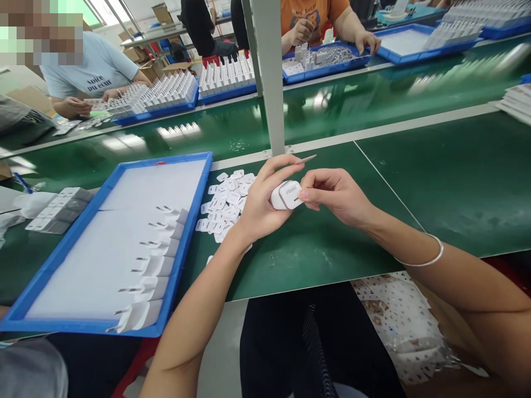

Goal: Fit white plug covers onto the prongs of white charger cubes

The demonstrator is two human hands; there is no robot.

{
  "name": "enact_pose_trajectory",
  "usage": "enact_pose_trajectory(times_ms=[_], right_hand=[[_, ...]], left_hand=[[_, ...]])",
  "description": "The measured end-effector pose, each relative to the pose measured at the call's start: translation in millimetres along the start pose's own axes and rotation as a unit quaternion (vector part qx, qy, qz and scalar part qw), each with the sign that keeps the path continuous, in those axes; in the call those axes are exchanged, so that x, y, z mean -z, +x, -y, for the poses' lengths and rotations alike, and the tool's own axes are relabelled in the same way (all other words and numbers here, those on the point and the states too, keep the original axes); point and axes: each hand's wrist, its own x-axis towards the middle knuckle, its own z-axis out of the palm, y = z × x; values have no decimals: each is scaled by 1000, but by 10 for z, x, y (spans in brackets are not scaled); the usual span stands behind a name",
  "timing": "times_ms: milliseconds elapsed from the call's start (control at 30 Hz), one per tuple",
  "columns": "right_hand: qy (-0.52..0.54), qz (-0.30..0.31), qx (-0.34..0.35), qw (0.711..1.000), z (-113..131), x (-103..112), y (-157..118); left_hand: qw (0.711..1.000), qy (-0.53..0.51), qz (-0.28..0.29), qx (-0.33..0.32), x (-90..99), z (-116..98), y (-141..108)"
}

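Note:
My left hand (267,202) is wrapped round a white plug adapter (286,195), whose face with a small slot and print points to the right. A thin pointed tool (308,158) sticks out from between this hand's upper fingers. My right hand (336,193) is closed in a pinch at the adapter's right edge; whether anything small is between its fingertips is hidden. Left of my hands lies a pile of small white face plates (226,202). Further left, a blue-rimmed tray (191,221) holds a row of white plug adapters (153,266) along its right side.
A grey-white post (271,83) rises behind my hands at the bench edge. Across the green line, two people work beside blue trays (327,69) of adapters. Grey blocks (62,210) and plastic bags lie at the far left. White sheets (518,105) are stacked at the right edge.

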Motion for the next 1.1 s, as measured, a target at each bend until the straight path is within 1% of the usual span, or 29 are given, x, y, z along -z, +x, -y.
enact_pose_trajectory(times_ms=[133,200,300,433,500,833,1100], right_hand=[[-4,-1,2,1000,-1,4,-6],[-5,-1,1,1000,-3,6,-9],[1,-2,-8,1000,-13,11,-13],[9,6,-20,1000,-37,19,-15],[11,8,-24,1000,-41,22,-16],[10,17,-35,999,-40,28,-7],[-30,-7,-13,999,-42,13,-15]], left_hand=[[1000,-2,5,13,4,-9,1],[1000,-2,4,8,4,-6,1],[1000,8,5,-21,4,23,-6],[996,35,9,-80,0,85,-19],[994,47,11,-94,-2,102,-23],[993,51,20,-108,-22,121,-30],[994,41,10,-98,-59,137,-35]])
